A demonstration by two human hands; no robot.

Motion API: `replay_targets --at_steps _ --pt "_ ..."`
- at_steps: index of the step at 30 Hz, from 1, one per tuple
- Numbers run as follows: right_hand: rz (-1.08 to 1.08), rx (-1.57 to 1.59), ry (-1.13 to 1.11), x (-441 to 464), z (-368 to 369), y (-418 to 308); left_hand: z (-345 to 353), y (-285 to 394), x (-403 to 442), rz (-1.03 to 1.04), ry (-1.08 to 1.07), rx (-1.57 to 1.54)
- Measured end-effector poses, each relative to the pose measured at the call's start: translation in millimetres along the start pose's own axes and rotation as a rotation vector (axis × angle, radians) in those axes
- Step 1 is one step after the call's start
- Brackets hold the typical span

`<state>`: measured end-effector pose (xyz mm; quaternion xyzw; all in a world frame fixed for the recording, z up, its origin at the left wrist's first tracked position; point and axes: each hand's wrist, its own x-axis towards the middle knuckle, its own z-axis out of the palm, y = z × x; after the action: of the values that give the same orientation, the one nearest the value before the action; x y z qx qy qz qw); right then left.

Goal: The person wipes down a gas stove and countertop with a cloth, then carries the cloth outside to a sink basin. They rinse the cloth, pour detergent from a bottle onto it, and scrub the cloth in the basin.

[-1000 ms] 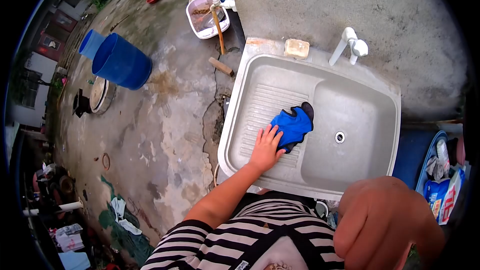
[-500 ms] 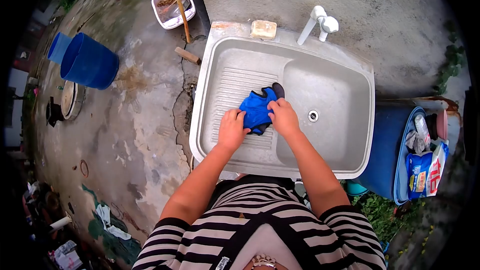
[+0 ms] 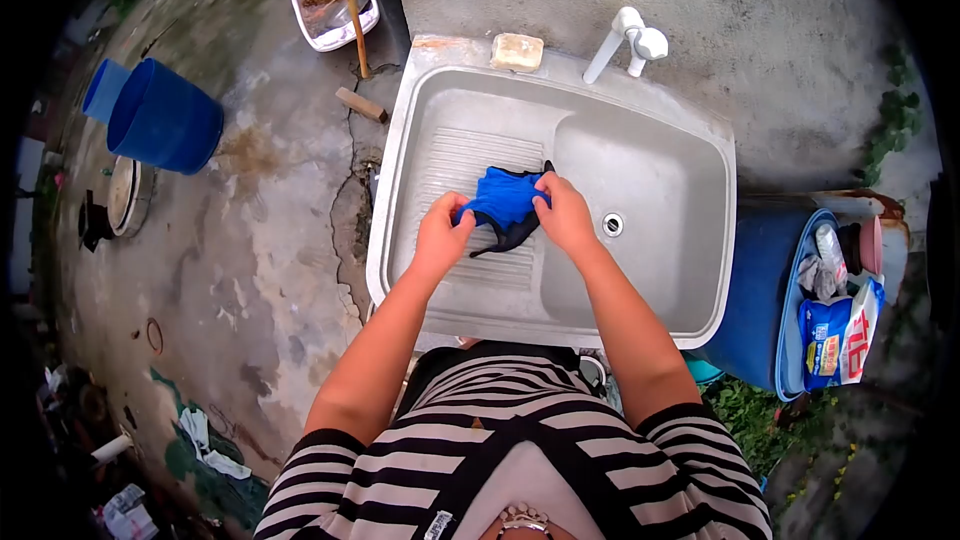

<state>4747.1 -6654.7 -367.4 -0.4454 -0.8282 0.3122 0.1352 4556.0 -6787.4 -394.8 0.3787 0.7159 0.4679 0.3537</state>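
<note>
A small blue cloth piece with black edging point(image 3: 505, 198), its exact kind unclear, is stretched between my hands over the ribbed washboard side of the stone-grey sink point(image 3: 640, 325). My left hand point(image 3: 441, 230) pinches its left end between thumb and fingers. At the opposite end, my right hand point(image 3: 566, 217) grips the upper right edge. A black part of the cloth hangs below the blue, close to the ridges; whether it touches them I cannot tell. To the right of my right hand is the drain point(image 3: 613, 225).
A soap bar point(image 3: 517, 52) lies on the sink's back ledge, left of the white tap point(image 3: 622, 40). Right of the sink stands a blue barrel point(image 3: 745, 310) with a detergent bag point(image 3: 840, 335) on top. Blue buckets point(image 3: 165, 118) and a pale basin point(image 3: 325, 32) stand on the concrete.
The cloth has gone from bunched on the ridges to spread out between my hands, with its black part now hanging lower. My left hand has moved up and left. The view has shifted slightly.
</note>
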Motion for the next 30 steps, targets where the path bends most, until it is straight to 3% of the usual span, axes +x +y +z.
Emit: replay_targets --at_steps 1,3,5,7,9,11,13,14,15,18,20,21,23,25,27,28,30 --pt "-0.017 0.189 0.103 2 -5 -7 -4 15 -4 -0.002 -0.009 0.001" --pt "0.05 0.329 0.063 8 -17 -21 -17 52 -10 -0.09 0.086 -0.496" --pt "0.139 1.114 -0.037 12 -35 -45 -31 73 -17 -0.072 0.058 -0.541" --pt "0.162 1.185 -0.085 17 -58 -66 -47 98 -27 -0.052 0.041 -0.587" --pt "0.179 1.28 -0.037 28 -69 -67 -61 121 -42 -0.007 -0.169 -0.538" --pt "0.163 1.211 -0.052 48 -65 -44 -65 119 -45 0.03 -0.22 -0.542" --pt "0.045 0.582 -0.011 67 -48 -8 -58 95 -36 0.216 -0.024 -0.17" --pt "0.168 0.358 -0.049 69 -45 -3 -55 80 -30 0.259 0.044 0.186" --pt "0.163 0.357 -0.054 71 -31 7 -50 49 -27 0.282 0.085 0.378" --pt "0.054 0.089 0.021 58 16 34 -27 8 -26 0.296 0.145 0.52" --pt "-0.072 -0.279 0.071 41 37 24 -13 4 -32 0.333 0.207 0.964" --pt "-0.114 -0.4 0.088 37 43 17 -14 1 -34 0.323 0.204 0.966" --pt "0.169 -0.234 -0.126 41 41 9 -14 -2 -32 0.228 0.079 0.911" --pt "0.08 -0.245 -0.169 47 30 12 -18 -5 -29 0.236 0.091 1.035" --pt "0.135 0.271 -0.186 56 4 2 -26 -1 -26 0.093 -0.118 0.769" --pt "0.389 0.542 -0.269 59 -29 -33 -27 10 -30 0.089 -0.118 0.765" --pt "0.344 0.619 -0.213 72 -35 -33 -25 32 -42 -0.078 -0.166 0.143"
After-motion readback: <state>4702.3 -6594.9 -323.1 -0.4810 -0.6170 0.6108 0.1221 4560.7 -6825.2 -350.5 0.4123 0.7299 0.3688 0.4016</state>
